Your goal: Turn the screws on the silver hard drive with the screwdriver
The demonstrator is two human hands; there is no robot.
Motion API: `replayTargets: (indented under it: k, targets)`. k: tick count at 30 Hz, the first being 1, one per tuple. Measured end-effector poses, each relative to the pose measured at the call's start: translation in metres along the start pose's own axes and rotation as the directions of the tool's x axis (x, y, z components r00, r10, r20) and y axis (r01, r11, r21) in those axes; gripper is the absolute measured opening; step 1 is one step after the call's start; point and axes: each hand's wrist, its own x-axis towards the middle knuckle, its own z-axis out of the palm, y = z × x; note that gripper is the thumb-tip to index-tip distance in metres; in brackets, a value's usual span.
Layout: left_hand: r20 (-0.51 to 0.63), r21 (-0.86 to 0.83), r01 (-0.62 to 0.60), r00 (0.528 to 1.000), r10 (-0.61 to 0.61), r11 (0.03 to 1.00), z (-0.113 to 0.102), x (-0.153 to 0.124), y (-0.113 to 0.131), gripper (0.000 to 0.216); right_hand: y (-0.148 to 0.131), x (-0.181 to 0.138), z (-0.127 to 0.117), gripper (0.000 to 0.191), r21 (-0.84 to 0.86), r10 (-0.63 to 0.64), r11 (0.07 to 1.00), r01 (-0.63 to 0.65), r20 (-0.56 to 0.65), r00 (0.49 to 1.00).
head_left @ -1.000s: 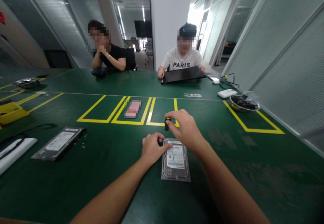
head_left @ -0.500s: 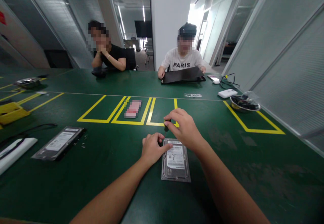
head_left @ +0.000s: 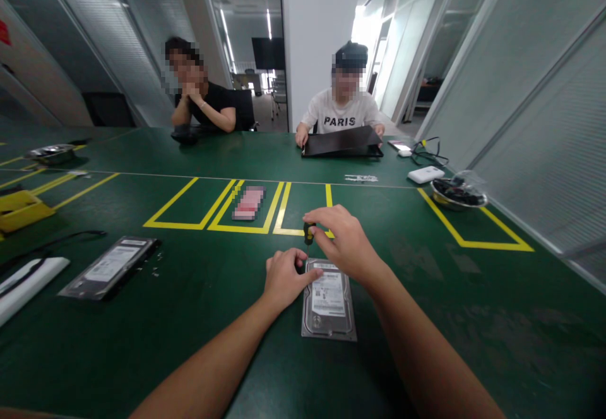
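Observation:
A hard drive [head_left: 329,305] with a white label lies flat on the green table in front of me. My left hand [head_left: 288,278] is at its far left corner, thumb across the label's top and fingers curled beside the edge. My right hand [head_left: 348,242] pinches the dark, yellow-marked handle of a small screwdriver [head_left: 308,235] between thumb and fingers. The screwdriver stands upright over the drive's far left corner; its tip is too small to make out. A second hard drive [head_left: 111,267] lies to the left, with several tiny screws [head_left: 156,272] beside it.
Yellow tape outlines [head_left: 241,230] mark the table, one around a pink blurred item [head_left: 249,203]. A metal bowl of dark parts [head_left: 458,192] stands at right, near a white device [head_left: 425,175]. Across the table sit two people; one holds a black panel [head_left: 343,141]. A white object with a cable [head_left: 33,283] lies left.
My right fingers have shifted slightly on the screwdriver, whose handle has moved a little left and shows more yellow. My left hand and the hard drive stay in place.

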Motion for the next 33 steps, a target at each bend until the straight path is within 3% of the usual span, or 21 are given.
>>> replayTargets:
  k: [19,26,30,33]
  targets:
    - [0.005,0.025,0.0,1.0,-0.001,1.0,0.0,0.0,0.001,0.04,-0.004,-0.002,0.004,0.01,-0.046,0.087,0.995,-0.085,0.042,0.995]
    - [0.006,0.03,-0.002,1.0,0.002,1.0,-0.002,0.0,0.002,0.042,-0.006,-0.005,0.004,0.028,-0.056,0.157,0.987,-0.153,0.067,0.985]
    - [0.011,0.042,-0.005,1.0,0.004,0.999,-0.003,0.0,0.002,0.043,-0.009,-0.007,0.001,0.026,-0.061,0.22,0.975,-0.213,0.15,0.964]
    - [0.02,0.041,-0.01,1.0,0.009,0.999,-0.003,-0.001,0.002,0.045,-0.018,-0.008,-0.011,0.024,-0.073,0.221,0.974,-0.213,0.136,0.966]
